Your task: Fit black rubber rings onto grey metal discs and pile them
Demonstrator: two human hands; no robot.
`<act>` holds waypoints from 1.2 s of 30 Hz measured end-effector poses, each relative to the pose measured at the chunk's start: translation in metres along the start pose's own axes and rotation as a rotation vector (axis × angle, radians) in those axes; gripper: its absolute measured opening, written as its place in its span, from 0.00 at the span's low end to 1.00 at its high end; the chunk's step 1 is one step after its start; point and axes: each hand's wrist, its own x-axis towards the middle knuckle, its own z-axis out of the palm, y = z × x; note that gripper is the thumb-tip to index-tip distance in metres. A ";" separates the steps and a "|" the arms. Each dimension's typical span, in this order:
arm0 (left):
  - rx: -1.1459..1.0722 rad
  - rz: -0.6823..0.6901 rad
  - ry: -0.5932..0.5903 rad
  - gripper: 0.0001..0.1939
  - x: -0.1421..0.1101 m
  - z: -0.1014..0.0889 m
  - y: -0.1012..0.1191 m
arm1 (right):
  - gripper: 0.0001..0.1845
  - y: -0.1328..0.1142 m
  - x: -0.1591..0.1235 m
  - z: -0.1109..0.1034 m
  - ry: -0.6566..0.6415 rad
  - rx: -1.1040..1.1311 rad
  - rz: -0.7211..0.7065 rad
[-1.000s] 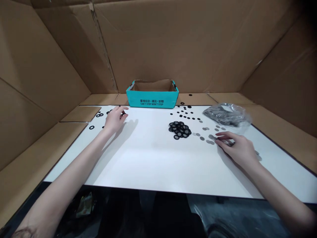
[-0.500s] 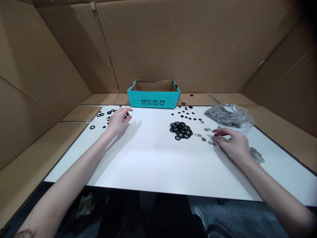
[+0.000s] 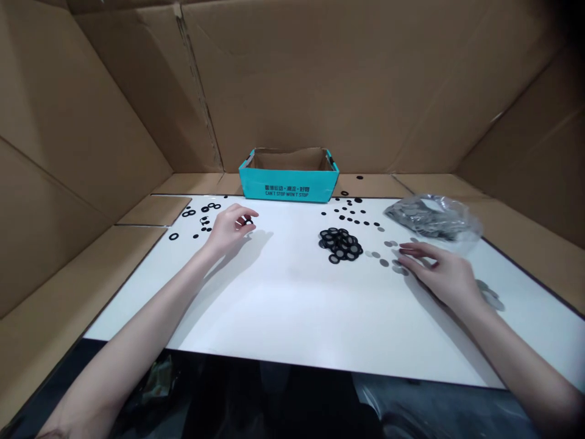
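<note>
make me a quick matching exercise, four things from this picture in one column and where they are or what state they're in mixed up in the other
Column one
1. left hand
2. right hand
3. turquoise box
4. black-and-grey pile

Column two
A. heaped on the white table, between the two hands
B. on the far side, lettering on its front
C. holding a small black ring
D. thumb close to loose grey discs

Pairs: 1-C, 2-D, 3-B, 4-A

two hands [image 3: 232, 230], one box [image 3: 289, 186], one bag [image 3: 429, 218], one ring heap [image 3: 340, 244], six-plus grey discs [image 3: 384, 263], ten-plus black discs [image 3: 367, 224]
</note>
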 end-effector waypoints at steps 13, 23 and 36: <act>-0.039 0.000 -0.013 0.11 -0.004 0.004 -0.003 | 0.14 -0.003 -0.003 0.007 -0.071 0.031 -0.044; -0.130 -0.015 -0.022 0.11 -0.006 0.006 0.004 | 0.15 -0.018 -0.005 0.003 0.008 0.287 0.020; -0.600 0.006 -0.160 0.14 -0.014 0.021 0.074 | 0.20 -0.152 -0.014 0.056 -0.254 0.949 -0.180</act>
